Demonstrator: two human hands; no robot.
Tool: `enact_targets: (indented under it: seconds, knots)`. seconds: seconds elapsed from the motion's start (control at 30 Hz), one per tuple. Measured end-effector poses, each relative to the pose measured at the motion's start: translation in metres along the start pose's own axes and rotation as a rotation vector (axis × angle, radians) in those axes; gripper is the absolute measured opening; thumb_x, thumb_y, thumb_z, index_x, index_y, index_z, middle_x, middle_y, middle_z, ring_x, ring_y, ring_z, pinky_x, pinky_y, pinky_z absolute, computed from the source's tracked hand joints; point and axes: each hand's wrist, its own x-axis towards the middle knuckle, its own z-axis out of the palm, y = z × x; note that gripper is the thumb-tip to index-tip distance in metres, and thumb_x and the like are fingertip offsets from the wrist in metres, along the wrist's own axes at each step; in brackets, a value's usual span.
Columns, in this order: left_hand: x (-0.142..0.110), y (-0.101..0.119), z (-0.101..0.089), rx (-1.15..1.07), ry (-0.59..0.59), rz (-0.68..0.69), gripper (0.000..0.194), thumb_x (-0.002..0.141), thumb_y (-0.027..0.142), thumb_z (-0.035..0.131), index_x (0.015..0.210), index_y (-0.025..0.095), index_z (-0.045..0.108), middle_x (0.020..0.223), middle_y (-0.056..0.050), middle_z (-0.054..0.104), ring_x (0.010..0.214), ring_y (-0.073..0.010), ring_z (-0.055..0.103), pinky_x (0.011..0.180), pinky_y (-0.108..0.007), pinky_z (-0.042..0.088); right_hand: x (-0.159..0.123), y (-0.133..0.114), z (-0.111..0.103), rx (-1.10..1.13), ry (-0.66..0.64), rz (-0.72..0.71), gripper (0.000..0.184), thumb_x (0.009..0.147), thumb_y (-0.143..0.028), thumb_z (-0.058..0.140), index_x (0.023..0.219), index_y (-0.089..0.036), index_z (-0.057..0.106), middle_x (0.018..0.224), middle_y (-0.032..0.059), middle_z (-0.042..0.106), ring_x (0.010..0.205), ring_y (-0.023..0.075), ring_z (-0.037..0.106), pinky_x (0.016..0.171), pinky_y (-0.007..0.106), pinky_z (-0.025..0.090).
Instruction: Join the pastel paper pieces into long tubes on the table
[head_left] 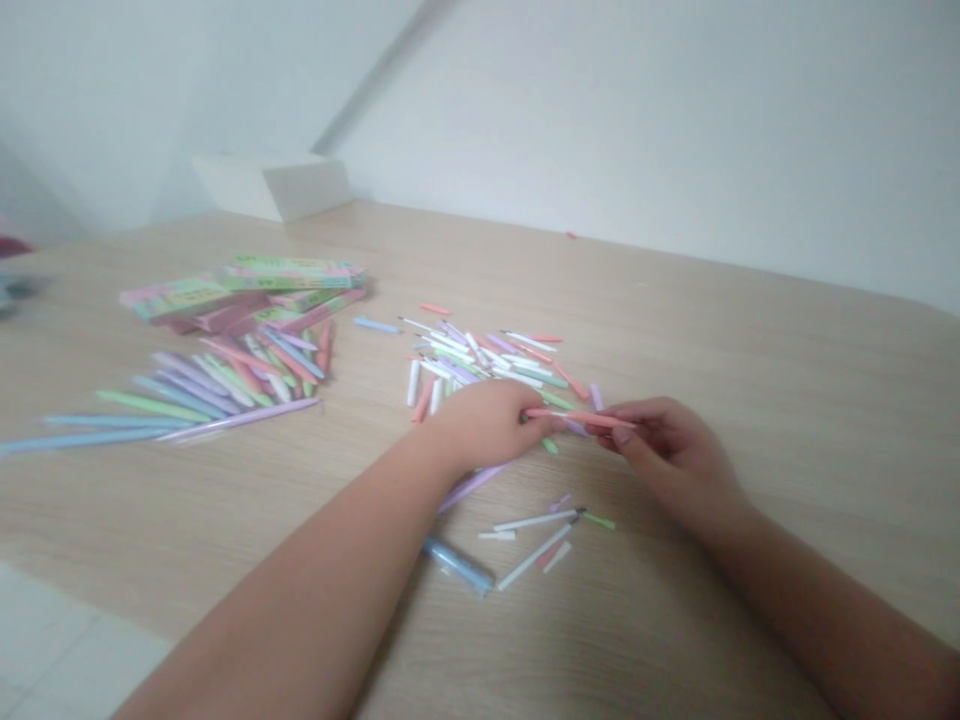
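Observation:
My left hand (487,425) and my right hand (664,440) meet over the wooden table (750,330), both pinched on one slim coral-pink pen (581,418) that runs between them. The left fingers close on its left end, the right fingers on its right end. Just behind the hands lies a loose heap of pastel pen parts and caps (487,360). Under my left wrist a lilac pen (472,487) sticks out.
A fan of pastel pens (195,395) lies at the left, with flat colourful packs (247,290) behind it. White refills and small caps (536,535) and a blue pen (457,565) lie near my forearms. A white box (274,185) stands by the wall.

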Motion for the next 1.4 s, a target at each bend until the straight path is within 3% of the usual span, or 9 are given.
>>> enact_targets:
  seconds: [0.17,0.33,0.67,0.9,1.03,1.1,1.17,1.23,1.4]
  knots:
    - [0.002,-0.005,0.005,-0.087,-0.011,0.108,0.027,0.097,0.033,0.049,0.105,0.024,0.074,0.101,-0.003,0.075,0.089,-0.0189,0.065,0.077,-0.030,0.045,0.001,0.006,0.004,-0.006,-0.016,0.013,0.017,0.090,-0.038,0.073,0.100,-0.025,0.068,0.086,0.0038,0.077,0.079,0.0182,0.076,0.076,0.034,0.066]
    - [0.000,-0.006,0.005,-0.082,-0.034,0.087,0.033,0.099,0.036,0.046,0.119,0.029,0.071,0.112,-0.003,0.074,0.100,-0.0219,0.067,0.083,-0.032,0.048,0.002,0.010,0.005,0.037,-0.013,0.045,0.018,0.089,-0.039,0.074,0.099,-0.025,0.069,0.086,0.0027,0.077,0.081,0.0181,0.076,0.078,0.035,0.066]
    - [-0.002,-0.002,0.001,-0.028,-0.072,0.058,0.035,0.099,0.039,0.045,0.122,0.030,0.070,0.114,-0.004,0.074,0.100,-0.0232,0.067,0.083,-0.034,0.049,0.000,0.016,0.003,-0.042,-0.049,0.074,0.021,0.090,-0.042,0.071,0.102,-0.025,0.067,0.088,0.0034,0.078,0.078,0.0190,0.075,0.074,0.035,0.064]
    - [-0.002,0.002,0.004,0.024,-0.074,0.030,0.036,0.100,0.044,0.044,0.121,0.031,0.070,0.115,-0.005,0.074,0.103,-0.0254,0.068,0.084,-0.036,0.050,0.003,0.006,-0.003,-0.447,-0.089,0.016,0.024,0.097,-0.043,0.057,0.091,-0.023,0.069,0.075,0.0023,0.074,0.067,0.0190,0.069,0.060,0.031,0.054]
    - [-0.002,0.002,0.005,0.049,-0.049,0.040,0.036,0.100,0.045,0.044,0.121,0.031,0.070,0.116,-0.005,0.074,0.107,-0.0262,0.067,0.087,-0.037,0.050,0.006,0.005,-0.005,-0.592,-0.212,-0.006,0.044,0.102,-0.044,0.042,0.073,-0.023,0.066,0.066,0.0021,0.069,0.062,0.0190,0.066,0.059,0.032,0.049]
    - [-0.002,0.000,0.004,0.045,-0.050,0.042,0.037,0.100,0.045,0.044,0.122,0.031,0.070,0.116,-0.005,0.074,0.106,-0.0258,0.067,0.087,-0.036,0.049,0.007,0.010,-0.003,-0.585,-0.224,0.012,0.039,0.102,-0.046,0.043,0.082,-0.023,0.068,0.070,0.0021,0.070,0.063,0.0195,0.066,0.060,0.032,0.049]
    - [-0.001,-0.001,0.003,0.039,-0.066,0.043,0.037,0.100,0.045,0.043,0.122,0.032,0.069,0.114,-0.004,0.074,0.102,-0.0249,0.068,0.084,-0.035,0.049,0.006,0.016,-0.001,-0.544,-0.165,0.018,0.028,0.098,-0.047,0.053,0.106,-0.024,0.068,0.082,0.0028,0.073,0.067,0.0201,0.068,0.061,0.033,0.052]
    - [-0.001,-0.001,0.002,0.037,-0.070,0.035,0.037,0.100,0.045,0.043,0.122,0.032,0.069,0.112,-0.004,0.074,0.099,-0.0245,0.068,0.082,-0.034,0.049,0.005,0.021,0.001,-0.503,-0.108,-0.006,0.034,0.094,-0.044,0.062,0.122,-0.025,0.062,0.094,0.0046,0.074,0.074,0.0209,0.070,0.065,0.033,0.056]
    - [-0.002,0.000,0.004,0.044,-0.068,0.025,0.036,0.100,0.047,0.044,0.117,0.030,0.070,0.111,-0.005,0.074,0.098,-0.0244,0.068,0.080,-0.034,0.048,0.002,0.017,0.000,-0.597,-0.140,-0.135,0.022,0.098,-0.039,0.056,0.112,-0.027,0.068,0.100,0.0059,0.073,0.085,0.0220,0.069,0.071,0.034,0.055]
